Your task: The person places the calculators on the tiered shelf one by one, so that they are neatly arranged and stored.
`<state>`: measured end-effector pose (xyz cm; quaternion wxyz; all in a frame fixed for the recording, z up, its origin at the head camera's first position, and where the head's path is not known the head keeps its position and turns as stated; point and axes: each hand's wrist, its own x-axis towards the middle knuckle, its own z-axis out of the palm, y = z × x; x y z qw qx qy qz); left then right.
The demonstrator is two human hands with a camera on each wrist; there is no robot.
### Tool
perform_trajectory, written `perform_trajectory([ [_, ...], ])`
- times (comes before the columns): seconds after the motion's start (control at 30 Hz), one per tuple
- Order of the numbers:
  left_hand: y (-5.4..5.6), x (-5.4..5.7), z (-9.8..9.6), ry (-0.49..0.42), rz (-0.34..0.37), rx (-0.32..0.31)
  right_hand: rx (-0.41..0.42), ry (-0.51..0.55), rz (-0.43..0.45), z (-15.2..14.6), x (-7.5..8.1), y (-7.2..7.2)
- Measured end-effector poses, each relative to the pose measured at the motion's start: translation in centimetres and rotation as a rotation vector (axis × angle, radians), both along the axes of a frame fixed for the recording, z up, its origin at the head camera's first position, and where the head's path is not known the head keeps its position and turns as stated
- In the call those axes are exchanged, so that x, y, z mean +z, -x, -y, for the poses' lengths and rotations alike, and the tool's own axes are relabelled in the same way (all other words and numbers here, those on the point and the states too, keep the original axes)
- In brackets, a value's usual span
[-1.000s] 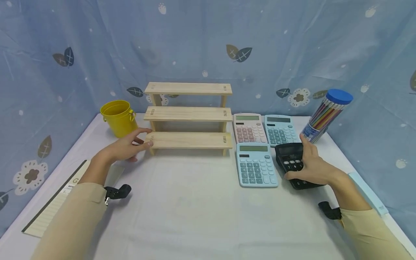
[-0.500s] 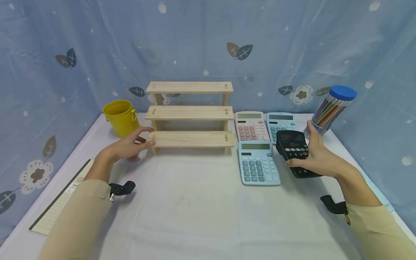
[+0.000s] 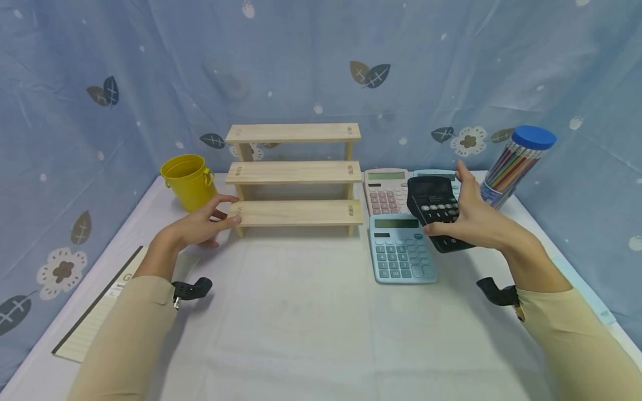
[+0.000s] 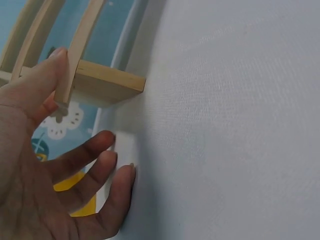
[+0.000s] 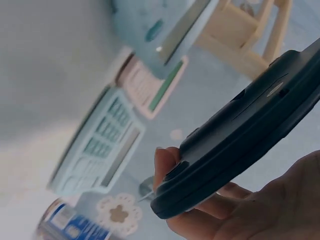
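Note:
My right hand (image 3: pixel 484 223) grips a black calculator (image 3: pixel 432 197) by its sides, tilted and raised off the table, over the back blue calculator (image 3: pixel 435 173). In the right wrist view the black calculator (image 5: pixel 240 125) shows edge-on, with fingertips round its far edge. A pink calculator (image 3: pixel 385 192) and a front blue calculator (image 3: pixel 401 250) lie just left of it. My left hand (image 3: pixel 193 228) pinches the left end of the lowest board of a three-tier wooden shelf (image 3: pixel 296 214). The left wrist view shows the thumb on the board (image 4: pixel 82 45), the other fingers loosely bent.
A yellow bucket (image 3: pixel 188 184) stands behind my left hand. At the back right, a clear tub of colored pencils (image 3: pixel 516 167) with a blue lid leans outward. A lined pad (image 3: pixel 100 312) lies under my left forearm, and a pale blue strip (image 3: pixel 587 289) along the right edge.
My right hand has lifted the black calculator off the table and carried it up and left, toward the other calculators. My left hand has stayed on the shelf.

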<state>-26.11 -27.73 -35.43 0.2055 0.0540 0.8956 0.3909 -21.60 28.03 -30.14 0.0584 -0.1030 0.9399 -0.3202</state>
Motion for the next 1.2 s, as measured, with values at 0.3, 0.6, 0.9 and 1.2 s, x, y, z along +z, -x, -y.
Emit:
perform_trajectory([
  [0.3,0.1,-0.3,0.4,-0.034,0.029,0.020,0.030,-0.011,-0.007,3.2,1.4,1.3],
  [0.6,0.2,-0.4,0.6,-0.032,0.024,0.021,0.049,0.065,-0.022,6.4,2.8,3.1],
  [0.9,0.1,-0.4,0.5,-0.036,0.022,0.009,0.013,0.083,-0.108,10.3,4.0,4.4],
  [1.2,0.0,-0.4,0.3,-0.019,0.013,0.005,0.042,0.037,-0.138,14.0,5.8,6.7],
])
